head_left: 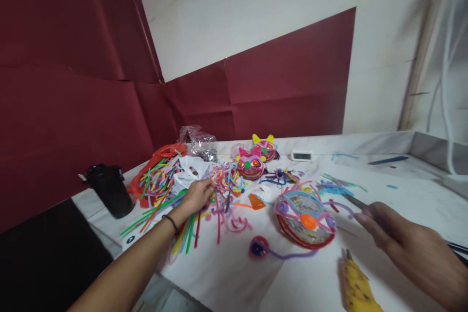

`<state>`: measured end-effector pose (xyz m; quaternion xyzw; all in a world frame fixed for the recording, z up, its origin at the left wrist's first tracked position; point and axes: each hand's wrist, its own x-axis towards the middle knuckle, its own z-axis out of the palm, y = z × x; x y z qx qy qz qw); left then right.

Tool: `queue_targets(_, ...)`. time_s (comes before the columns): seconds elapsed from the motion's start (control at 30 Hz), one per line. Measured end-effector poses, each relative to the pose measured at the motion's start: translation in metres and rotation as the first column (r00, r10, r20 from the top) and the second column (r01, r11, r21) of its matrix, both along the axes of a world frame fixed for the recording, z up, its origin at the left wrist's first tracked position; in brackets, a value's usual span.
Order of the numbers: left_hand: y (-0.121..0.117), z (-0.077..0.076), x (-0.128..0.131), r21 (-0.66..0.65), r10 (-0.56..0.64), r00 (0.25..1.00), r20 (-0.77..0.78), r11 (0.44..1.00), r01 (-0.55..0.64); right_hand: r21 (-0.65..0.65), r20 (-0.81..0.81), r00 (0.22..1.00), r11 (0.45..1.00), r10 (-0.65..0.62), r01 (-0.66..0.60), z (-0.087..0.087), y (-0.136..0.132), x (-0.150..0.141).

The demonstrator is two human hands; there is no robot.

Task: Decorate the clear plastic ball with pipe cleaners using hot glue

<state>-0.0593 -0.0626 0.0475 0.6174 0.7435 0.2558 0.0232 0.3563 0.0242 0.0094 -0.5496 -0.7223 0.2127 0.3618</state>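
My left hand (199,197) reaches into a heap of loose pipe cleaners (223,178) at the middle of the table. Its fingers are bent together, and the tips are hidden, so what they pinch does not show. In my right hand (398,239) is a dark pointed metal tool (353,200), gripped with its tip towards the left; its exact kind is unclear. Between the hands lies a round pipe-cleaner face (298,226) with red rim, orange nose and purple discs. A purple pipe cleaner (292,256) runs from a pink-and-blue coil (259,247) beside it.
A yellow glue gun (358,282) lies at the front right. Two finished-looking cat faces (251,163) stand behind, near a small digital clock (302,156). At left are a red bag (146,190) of pipe cleaners and a black tumbler (109,192). An orange piece (257,201) lies centrally.
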Motion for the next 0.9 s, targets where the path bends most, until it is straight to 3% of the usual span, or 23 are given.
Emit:
queue_targets(0.17,-0.026,0.009,-0.009,-0.207,-0.031,0.980,-0.194,0.978,-0.010,-0.026,0.000,1.000,0.999,-0.027,0.027,0.011,-0.008,-0.004)
queue_targets(0.4,-0.037,0.003,-0.007,-0.340,-0.113,0.922,-0.372,0.940,-0.022,-0.130,0.061,0.997,0.990,-0.049,0.057,0.020,-0.011,-0.007)
queue_targets(0.63,-0.033,-0.005,-0.008,-0.320,-0.139,0.889,-0.435,0.948,-0.008,-0.127,0.080,0.997,0.991,-0.023,0.033,0.018,-0.013,-0.006)
queue_targets(0.9,-0.007,-0.024,-0.009,-0.312,-0.203,0.865,-0.459,0.948,0.057,-0.119,0.128,0.992,0.993,-0.006,0.022,0.015,-0.009,-0.005)
